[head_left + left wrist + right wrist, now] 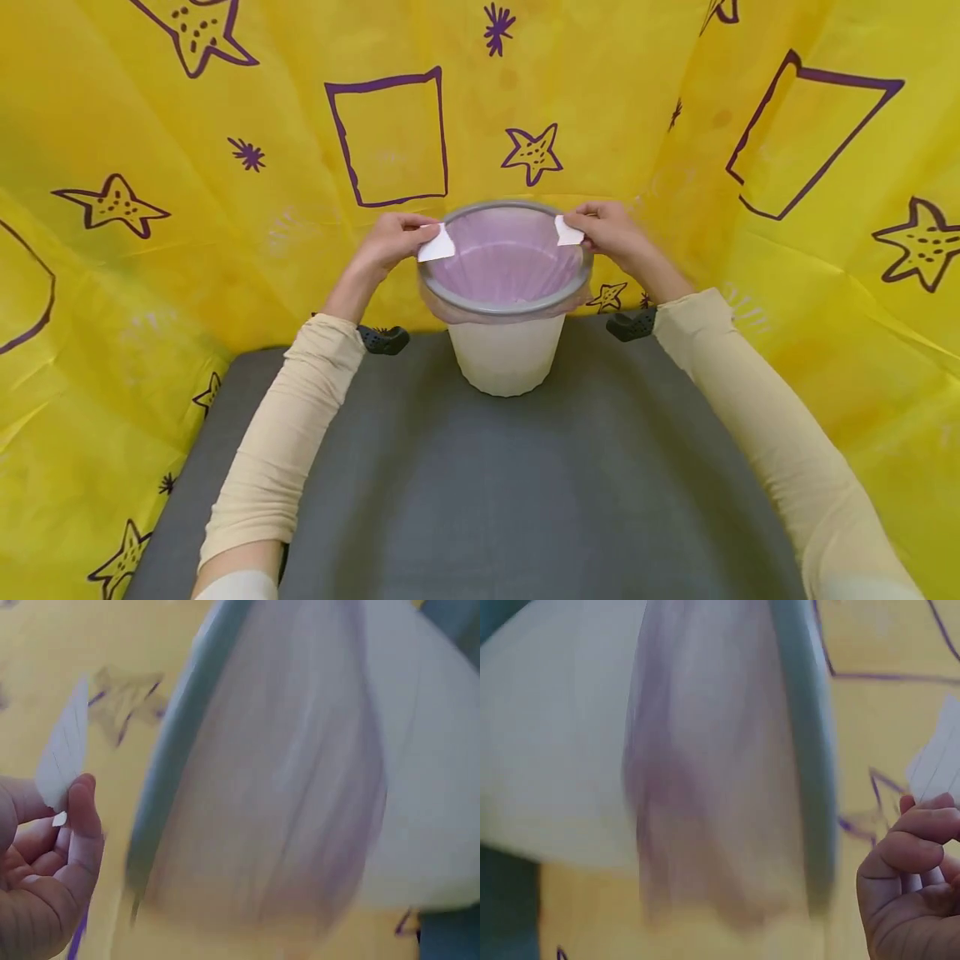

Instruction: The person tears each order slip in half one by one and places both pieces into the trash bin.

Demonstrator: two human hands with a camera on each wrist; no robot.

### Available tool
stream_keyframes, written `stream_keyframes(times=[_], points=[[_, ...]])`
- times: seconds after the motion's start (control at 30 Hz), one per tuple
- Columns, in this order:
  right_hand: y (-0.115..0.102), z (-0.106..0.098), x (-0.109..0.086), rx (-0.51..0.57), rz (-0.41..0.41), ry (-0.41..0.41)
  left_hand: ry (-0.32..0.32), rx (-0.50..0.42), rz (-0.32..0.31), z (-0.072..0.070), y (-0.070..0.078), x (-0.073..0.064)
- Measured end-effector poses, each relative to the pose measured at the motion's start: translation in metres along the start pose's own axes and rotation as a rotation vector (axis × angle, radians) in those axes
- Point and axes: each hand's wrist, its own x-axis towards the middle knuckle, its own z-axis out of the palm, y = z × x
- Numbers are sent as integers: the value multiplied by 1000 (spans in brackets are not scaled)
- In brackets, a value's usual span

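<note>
My left hand (pixel 397 242) pinches a small torn piece of white paper (pixel 437 244) over the left side of the bin's rim. In the left wrist view that paper (pixel 66 750) shows faint lines, and a tiny white scrap (pixel 60 820) lies between the fingers. On the right side of the rim, my right hand (pixel 611 229) pinches another torn piece of paper (pixel 568 231), lined in the right wrist view (pixel 939 761). Between the hands stands a white bin (pixel 506 354) with a grey rim (pixel 495 306). A translucent pinkish-purple bag (pixel 517 262) lines it and folds over the outside.
The bin stands upright at the back of a dark grey table (pixel 495 483). Behind it and along both sides hangs a yellow sheet (pixel 285 108) with purple stars and outlines. Dark wrist devices (pixel 384 340) sit at both cuffs.
</note>
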Motion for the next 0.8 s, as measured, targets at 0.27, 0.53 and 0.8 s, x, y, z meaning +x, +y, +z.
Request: stream_keyframes(times=[0.27,0.53,0.8], points=[[-12,43,12,-132,-58,-60,-64,183,79,53,26,21],[-5,54,16,-892,-294,116,162,772,274,63,13,21],[-1,55,16,-926,-316,73,142,810,251,54,5,20]])
